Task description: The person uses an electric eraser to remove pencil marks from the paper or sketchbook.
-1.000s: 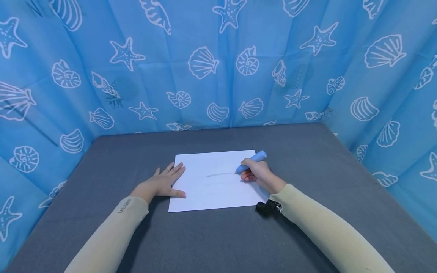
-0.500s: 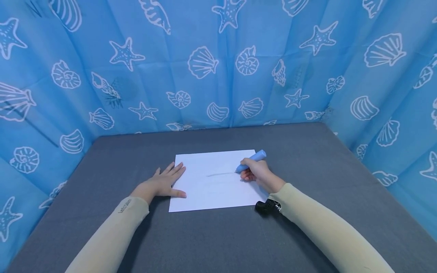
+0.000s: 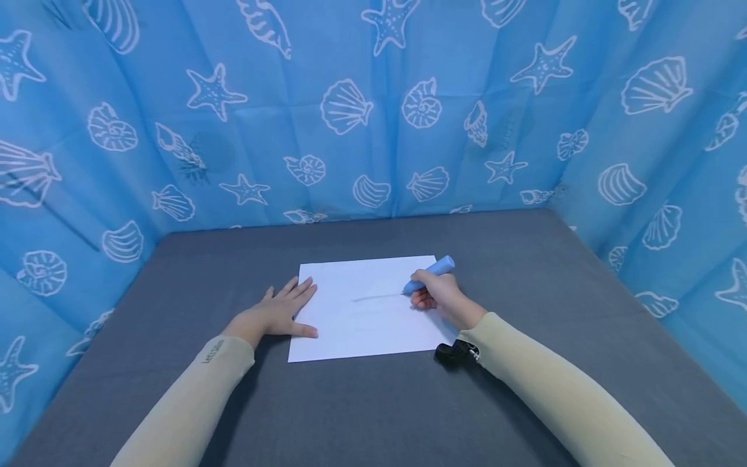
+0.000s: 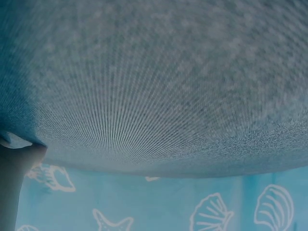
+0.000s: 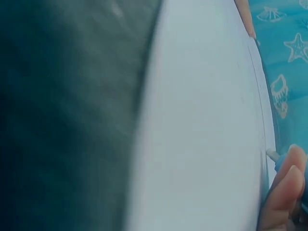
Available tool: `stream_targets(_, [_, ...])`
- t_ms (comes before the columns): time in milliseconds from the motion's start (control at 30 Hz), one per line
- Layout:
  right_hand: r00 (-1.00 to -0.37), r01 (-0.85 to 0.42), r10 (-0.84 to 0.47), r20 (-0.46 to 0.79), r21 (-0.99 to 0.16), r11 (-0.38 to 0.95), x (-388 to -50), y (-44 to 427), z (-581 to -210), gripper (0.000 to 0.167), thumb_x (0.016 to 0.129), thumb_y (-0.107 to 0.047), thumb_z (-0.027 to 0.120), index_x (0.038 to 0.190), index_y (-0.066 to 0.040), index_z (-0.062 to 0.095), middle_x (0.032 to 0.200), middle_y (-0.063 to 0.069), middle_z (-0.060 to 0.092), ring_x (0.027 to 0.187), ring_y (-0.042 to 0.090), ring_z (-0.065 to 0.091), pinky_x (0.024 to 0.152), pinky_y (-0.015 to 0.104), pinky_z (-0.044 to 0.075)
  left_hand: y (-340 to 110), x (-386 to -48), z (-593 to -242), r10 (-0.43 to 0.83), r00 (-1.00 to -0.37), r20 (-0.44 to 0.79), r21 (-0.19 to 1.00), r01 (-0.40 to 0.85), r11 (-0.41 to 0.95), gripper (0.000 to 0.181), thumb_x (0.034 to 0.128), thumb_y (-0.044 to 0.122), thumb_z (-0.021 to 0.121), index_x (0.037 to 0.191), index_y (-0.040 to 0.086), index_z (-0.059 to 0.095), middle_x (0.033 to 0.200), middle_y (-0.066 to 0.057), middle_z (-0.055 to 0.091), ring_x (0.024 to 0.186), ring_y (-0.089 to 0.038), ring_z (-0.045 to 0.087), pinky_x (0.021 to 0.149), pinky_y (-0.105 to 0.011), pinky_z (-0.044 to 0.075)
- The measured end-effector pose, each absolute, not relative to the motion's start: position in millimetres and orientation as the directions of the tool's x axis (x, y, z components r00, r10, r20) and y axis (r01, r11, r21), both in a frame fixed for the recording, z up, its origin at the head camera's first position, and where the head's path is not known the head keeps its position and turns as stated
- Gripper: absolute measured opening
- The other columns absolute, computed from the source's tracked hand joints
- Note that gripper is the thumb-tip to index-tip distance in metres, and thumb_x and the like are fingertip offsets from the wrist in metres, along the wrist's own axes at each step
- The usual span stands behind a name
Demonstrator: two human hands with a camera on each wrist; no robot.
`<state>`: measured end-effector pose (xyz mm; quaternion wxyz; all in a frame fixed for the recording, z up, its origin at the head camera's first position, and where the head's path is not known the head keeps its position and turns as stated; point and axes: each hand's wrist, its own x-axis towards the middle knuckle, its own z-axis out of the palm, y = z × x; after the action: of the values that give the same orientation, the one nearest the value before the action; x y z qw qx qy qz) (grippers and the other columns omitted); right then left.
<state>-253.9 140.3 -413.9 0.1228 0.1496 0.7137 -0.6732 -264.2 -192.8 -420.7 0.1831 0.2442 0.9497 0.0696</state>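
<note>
Clamping right hand [image 3: 438, 293] fingers sensibly low around a chunky light-blue cylindrical pen [image 3: 440, 266], likely light and stiff, over white rectangular paper [image 3: 362, 331], right side; resting left hand [image 3: 274, 318] fingers, spread apart, at its left edge.

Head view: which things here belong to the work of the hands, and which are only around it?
Belong to the work:
blue pen, held in the right hand
white paper, under the left hand's fingers
thin line on the paper

Only around it:
grey table surface, under the paper
blue curtain, behind
black object near the right hand
</note>
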Motion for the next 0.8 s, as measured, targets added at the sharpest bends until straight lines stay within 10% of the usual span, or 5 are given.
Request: stream_targets(800, [-0.929, 0.368, 0.055, -0.366, -0.929, 0.039, -255.6, 138.1, -414.1, 0.026, 0.091, -0.016, 0.058, 0.081, 0.007, 0.065, 0.056, 0.006, 0.059, 0.048, 0.010, 0.054, 0.049, 0.021, 0.047, -193.5, -263.5, -417.9, 0.497, -0.809, -0.315, 0.234, 0.441, 0.866, 0.109, 0.0801, 0.072, 0.059, 0.157, 0.011, 0.012, 0.163, -0.009, 0.002, 0.147, -0.036, -0.005, 0.108, -0.069, -0.001])
